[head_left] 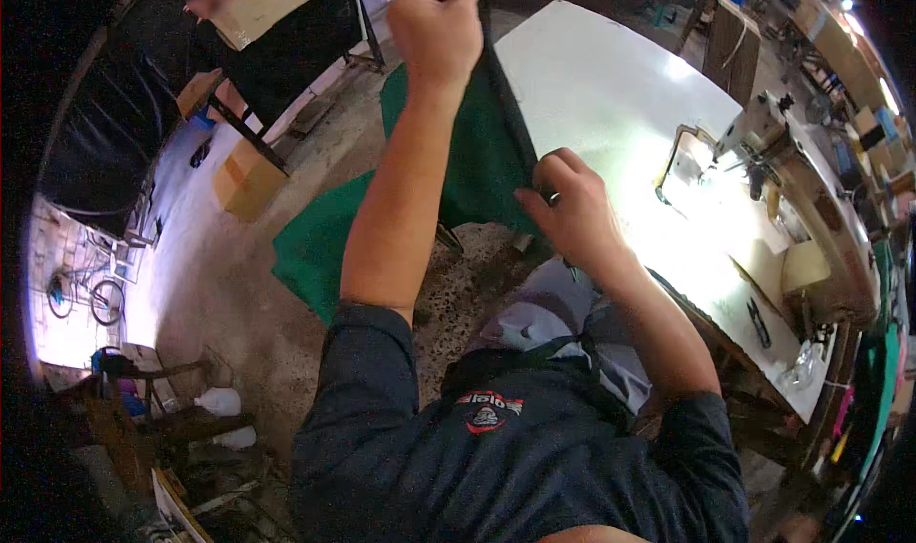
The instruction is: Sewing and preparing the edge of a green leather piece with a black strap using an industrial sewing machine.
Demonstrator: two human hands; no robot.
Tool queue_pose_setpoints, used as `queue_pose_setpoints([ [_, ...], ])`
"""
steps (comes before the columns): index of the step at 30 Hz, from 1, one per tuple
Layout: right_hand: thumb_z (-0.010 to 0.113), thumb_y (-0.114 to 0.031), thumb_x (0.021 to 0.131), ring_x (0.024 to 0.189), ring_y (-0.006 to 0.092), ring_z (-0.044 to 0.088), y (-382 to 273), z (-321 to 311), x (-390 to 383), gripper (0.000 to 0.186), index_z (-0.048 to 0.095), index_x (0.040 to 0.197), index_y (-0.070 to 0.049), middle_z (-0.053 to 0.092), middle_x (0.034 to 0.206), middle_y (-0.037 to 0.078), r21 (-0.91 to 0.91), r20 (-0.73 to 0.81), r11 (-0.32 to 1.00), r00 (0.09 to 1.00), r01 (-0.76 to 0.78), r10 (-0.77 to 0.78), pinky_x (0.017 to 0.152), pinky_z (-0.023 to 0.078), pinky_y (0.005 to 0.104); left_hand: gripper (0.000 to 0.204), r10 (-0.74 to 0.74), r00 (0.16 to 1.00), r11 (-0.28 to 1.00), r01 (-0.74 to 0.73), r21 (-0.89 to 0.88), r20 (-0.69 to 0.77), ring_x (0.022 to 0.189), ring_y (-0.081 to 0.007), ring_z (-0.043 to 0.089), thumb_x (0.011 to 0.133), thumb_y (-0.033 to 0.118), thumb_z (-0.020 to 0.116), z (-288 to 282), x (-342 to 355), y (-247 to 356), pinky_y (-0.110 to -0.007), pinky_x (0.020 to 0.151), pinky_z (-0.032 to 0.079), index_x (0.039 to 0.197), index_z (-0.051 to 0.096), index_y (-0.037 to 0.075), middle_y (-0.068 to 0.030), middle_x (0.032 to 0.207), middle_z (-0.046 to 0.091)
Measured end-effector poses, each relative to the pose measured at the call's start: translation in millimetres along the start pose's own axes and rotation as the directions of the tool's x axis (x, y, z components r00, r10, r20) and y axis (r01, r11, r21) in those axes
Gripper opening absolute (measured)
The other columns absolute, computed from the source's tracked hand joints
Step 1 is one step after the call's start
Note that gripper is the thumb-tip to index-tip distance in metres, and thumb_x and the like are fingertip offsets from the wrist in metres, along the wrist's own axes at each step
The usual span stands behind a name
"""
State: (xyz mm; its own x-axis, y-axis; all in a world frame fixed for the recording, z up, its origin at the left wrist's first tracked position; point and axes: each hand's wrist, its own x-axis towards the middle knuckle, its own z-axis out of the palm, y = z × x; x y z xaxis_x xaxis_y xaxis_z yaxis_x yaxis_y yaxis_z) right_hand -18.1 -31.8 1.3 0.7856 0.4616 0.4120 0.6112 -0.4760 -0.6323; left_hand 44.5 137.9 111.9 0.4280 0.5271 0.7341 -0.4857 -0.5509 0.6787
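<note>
A dark green cloth [475, 161] with a black band [506, 99] along its edge hangs in front of me, left of the white sewing table. Raised high at the top of the view, my left hand [437, 28] is closed on the upper end of the band. My right hand [572, 209] pinches the band lower down, at the table's left edge, so it runs fairly straight between both hands. Part of the cloth drops behind my left forearm and shows again as a green flap [320, 242] on the left. My fingertips are partly hidden.
On the white table [592, 75] stands a sewing machine [811, 185] under a bright lamp glow. Small thread snips [759, 323] lie near its front. A cardboard box [248, 178] sits on the floor at left, and a bicycle [86, 290] stands farther off.
</note>
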Motion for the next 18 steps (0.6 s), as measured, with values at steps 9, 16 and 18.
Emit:
queue_pose_setpoints([
  [9,0.066,-0.011,0.077,0.081,0.0370,0.060,17,9,-29,0.033,0.051,0.106,-0.006,0.057,0.096,0.016,0.080,-0.115,0.996,0.993,0.043,-0.034,0.067,0.049,0.0430,0.030,-0.062,0.998,0.997,0.062,-0.047,0.003,0.050,-0.0080,0.037,0.082,0.016,0.066,-5,6,-20,-0.028,0.047,0.030,0.061,0.052,0.000,0.0027,0.053,0.044],
  [16,0.062,-0.012,0.081,0.075,0.0370,0.061,32,2,-26,0.023,0.057,0.103,-0.005,0.063,0.084,0.019,0.037,-0.151,0.999,0.988,-0.028,0.033,0.067,0.050,0.0430,0.036,0.010,0.927,0.985,0.055,-0.163,0.375,0.066,-0.0109,0.050,0.084,0.032,0.068,-39,17,-56,-0.026,0.059,0.041,0.088,0.055,-0.002,-0.0037,0.077,0.056],
  [18,0.061,-0.011,0.082,0.077,0.0374,0.061,23,-14,-19,0.022,0.059,0.103,-0.004,0.063,0.086,0.020,0.068,-0.138,0.997,0.990,0.034,-0.024,0.068,0.049,0.0417,0.051,0.192,0.884,0.976,-0.216,0.009,0.427,0.098,-0.0219,0.054,0.086,0.038,0.063,-55,14,-84,-0.033,0.084,0.043,0.116,0.049,-0.001,-0.0140,0.107,0.057],
])
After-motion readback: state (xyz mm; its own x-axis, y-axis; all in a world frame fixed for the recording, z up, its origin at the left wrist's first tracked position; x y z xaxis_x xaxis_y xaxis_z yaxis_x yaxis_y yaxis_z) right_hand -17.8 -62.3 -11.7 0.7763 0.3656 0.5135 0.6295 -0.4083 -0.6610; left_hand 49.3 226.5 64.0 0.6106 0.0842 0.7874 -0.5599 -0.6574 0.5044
